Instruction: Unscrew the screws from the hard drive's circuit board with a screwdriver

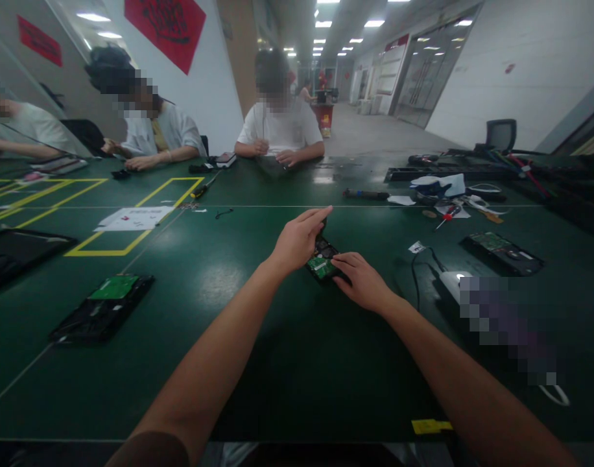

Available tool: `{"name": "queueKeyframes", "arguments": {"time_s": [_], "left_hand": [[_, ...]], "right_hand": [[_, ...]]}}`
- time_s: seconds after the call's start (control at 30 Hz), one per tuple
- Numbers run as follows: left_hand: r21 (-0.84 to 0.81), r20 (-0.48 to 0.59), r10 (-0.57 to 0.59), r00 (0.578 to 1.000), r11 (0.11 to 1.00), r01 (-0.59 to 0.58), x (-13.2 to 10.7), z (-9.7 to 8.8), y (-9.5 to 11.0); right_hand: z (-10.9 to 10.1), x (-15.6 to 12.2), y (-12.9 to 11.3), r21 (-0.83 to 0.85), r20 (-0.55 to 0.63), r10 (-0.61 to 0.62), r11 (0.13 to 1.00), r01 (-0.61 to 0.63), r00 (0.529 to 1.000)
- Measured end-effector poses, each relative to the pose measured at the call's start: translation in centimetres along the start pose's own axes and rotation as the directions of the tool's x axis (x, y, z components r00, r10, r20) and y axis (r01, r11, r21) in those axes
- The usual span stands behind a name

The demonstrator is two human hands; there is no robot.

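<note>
An opened black electronic device [321, 267] with a green circuit board showing is between my hands, over the middle of the table. My left hand [299, 241] is on its far left side, the fingers long and pressed together around its edge; the thumb is hidden. A small dark part shows just under those fingertips, too unclear to name. From the right, my right hand [361, 280] pinches the device's near right edge, fingertips on the board side and thumb below.
Similar opened devices lie at left [102, 308] and right [504, 253]. A partly blurred corded unit [450, 285], a screwdriver [447, 217], a dark cylindrical tool [365, 194] and papers [438, 186] are on the right. A paper sheet [134, 218] lies left. Several people sit across the green table [277, 376].
</note>
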State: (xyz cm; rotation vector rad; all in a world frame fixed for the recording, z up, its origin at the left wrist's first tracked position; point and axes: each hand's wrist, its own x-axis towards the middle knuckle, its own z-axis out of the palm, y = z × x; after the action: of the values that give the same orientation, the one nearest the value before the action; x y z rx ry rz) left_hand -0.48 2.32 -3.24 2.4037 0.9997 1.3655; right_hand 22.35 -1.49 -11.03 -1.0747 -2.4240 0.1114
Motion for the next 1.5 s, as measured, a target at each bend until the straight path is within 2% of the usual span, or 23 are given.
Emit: {"name": "queueKeyframes", "arguments": {"time_s": [0.23, 0.5, 0.7, 0.8, 0.97, 1.23, 1.37, 1.5], "left_hand": [[0.117, -0.081, -0.041, 0.996, 0.992, 0.050, 0.03, -0.36, 0.52], [0.145, -0.173, -0.036, 0.984, 0.988, 0.061, 0.05, -0.08, -0.07], [0.112, -0.103, 0.018, 0.995, 0.994, -0.007, 0.15, -0.32, -0.36], [0.095, -0.075, 0.011, 0.997, 0.995, -0.004, 0.10, -0.26, -0.34], [0.104, -0.096, 0.014, 0.995, 0.995, -0.004, 0.05, -0.35, -0.17], [0.141, -0.123, -0.045, 0.991, 0.988, 0.062, 0.05, -0.62, 0.19], [0.116, -0.128, -0.114, 0.985, 0.985, 0.129, 0.00, -0.47, 0.30], [0.099, -0.114, -0.129, 0.985, 0.985, 0.141, -0.06, -0.38, 0.37]], "right_hand": [[0.02, 0.03, -0.06, 0.001, -0.005, 0.002, 1.000, -0.002, 1.000], [-0.02, 0.12, -0.07, 0.001, 0.002, 0.003, 1.000, -0.003, 1.000], [0.22, 0.06, 0.09, 0.013, -0.016, -0.012, 1.000, 0.012, 1.000], [0.21, 0.05, 0.12, 0.015, -0.018, -0.009, 1.000, 0.009, 1.000], [0.10, 0.01, 0.09, -0.004, -0.006, -0.007, 1.000, 0.007, 1.000], [0.18, -0.03, 0.15, 0.007, -0.009, -0.006, 1.000, 0.007, 1.000], [0.14, 0.00, 0.15, 0.010, -0.006, -0.002, 1.000, 0.002, 1.000], [0.23, -0.01, 0.20, 0.013, -0.018, -0.013, 1.000, 0.013, 1.000]]}}
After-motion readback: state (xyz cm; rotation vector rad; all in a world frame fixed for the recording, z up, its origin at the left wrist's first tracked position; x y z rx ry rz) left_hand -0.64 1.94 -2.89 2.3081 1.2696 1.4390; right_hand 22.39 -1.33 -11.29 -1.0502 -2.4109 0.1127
